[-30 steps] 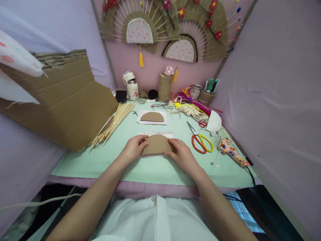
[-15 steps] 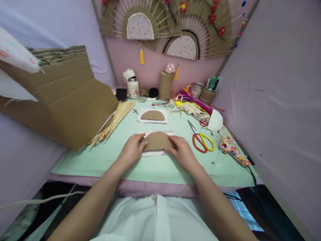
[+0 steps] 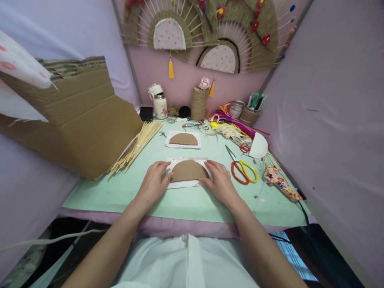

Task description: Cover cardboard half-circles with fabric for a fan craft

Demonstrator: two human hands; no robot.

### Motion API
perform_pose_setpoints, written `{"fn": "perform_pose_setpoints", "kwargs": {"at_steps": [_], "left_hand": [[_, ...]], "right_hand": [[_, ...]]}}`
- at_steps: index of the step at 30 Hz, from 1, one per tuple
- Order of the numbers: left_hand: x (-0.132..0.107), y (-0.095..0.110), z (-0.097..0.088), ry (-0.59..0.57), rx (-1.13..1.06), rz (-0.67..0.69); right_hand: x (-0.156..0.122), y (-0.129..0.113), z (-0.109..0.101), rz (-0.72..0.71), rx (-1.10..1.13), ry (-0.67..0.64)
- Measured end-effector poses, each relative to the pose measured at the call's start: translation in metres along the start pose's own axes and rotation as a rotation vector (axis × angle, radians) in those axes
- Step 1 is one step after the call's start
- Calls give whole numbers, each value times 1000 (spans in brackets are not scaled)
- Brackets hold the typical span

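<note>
A brown cardboard half-circle [image 3: 188,171] lies on a white fabric piece [image 3: 183,184] in the middle of the green table mat [image 3: 120,192]. My left hand [image 3: 154,184] rests flat at its left end, fingers spread on the fabric edge. At the right end my right hand [image 3: 220,182] lies flat too, fingertips touching the cardboard's corner. Neither hand grips anything. A second cardboard half-circle on white fabric [image 3: 183,139] lies farther back.
Red-and-yellow scissors [image 3: 242,168] lie to the right, beside a white half-disc [image 3: 258,146] and a patterned glue gun [image 3: 280,184]. A bundle of bamboo sticks [image 3: 136,148] and a big cardboard sheet [image 3: 75,120] stand left. Twine spool [image 3: 199,103], jars and pipe cleaners crowd the back.
Both hands have slid outward from the cardboard half-circle and flattened; the piece now lies flat on the white fabric, whose edges show on all sides.
</note>
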State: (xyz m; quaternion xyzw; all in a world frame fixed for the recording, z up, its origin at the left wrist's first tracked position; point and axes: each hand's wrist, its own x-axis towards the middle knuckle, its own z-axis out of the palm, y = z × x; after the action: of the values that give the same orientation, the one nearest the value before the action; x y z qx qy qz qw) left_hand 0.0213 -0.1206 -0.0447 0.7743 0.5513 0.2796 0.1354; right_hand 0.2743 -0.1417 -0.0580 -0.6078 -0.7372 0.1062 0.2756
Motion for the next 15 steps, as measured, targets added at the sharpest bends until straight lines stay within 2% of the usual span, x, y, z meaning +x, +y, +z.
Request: {"fn": "perform_pose_setpoints", "kwargs": {"at_steps": [3,6,10,15], "left_hand": [[-6,-7,-9,108,24,-33],[-9,-10,-14,131,37,-34],[-8,1,-12,61,14,56],[10,26,3,-95,19,226]], "right_hand": [[-1,0,-5,-41,-6,41],[-2,-1,-5,-96,17,47],[-5,1,-4,-116,34,41],[7,6,-15,-84,23,113]]}}
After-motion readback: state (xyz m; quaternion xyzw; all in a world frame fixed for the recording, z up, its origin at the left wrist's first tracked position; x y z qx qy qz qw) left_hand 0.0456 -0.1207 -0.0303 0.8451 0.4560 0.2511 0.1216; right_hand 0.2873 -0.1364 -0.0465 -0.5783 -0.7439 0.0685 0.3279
